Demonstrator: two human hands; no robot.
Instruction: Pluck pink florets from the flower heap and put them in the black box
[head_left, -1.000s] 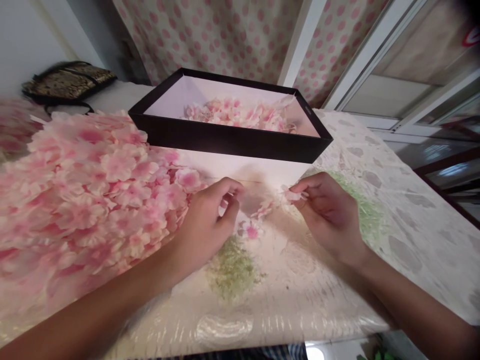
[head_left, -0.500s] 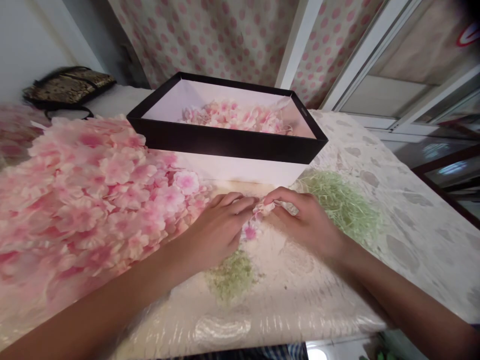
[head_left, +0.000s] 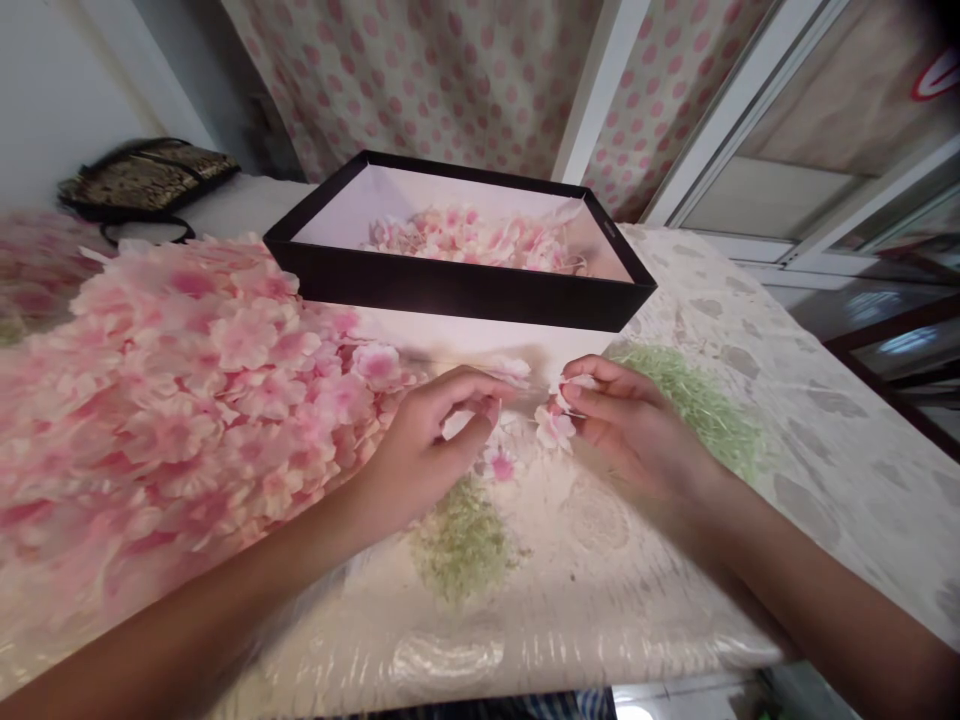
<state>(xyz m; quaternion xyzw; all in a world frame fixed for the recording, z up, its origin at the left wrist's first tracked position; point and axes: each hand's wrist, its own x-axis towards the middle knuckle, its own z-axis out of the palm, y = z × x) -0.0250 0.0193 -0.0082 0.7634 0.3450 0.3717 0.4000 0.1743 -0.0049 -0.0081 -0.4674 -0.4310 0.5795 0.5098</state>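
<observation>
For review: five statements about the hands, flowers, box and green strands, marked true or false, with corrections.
1. The right hand holds pale pink, cloth-like blossoms. True.
2. The open rectangular box, white with a black rim, contains light pink blooms. True.
3. The left hand is inside the box. False: the left hand is outside it.
4. A heap of pink flowers lies at the person's left. True.
5. The fine green strands form one pile. False: a smaller pile and a larger pile show.
</observation>
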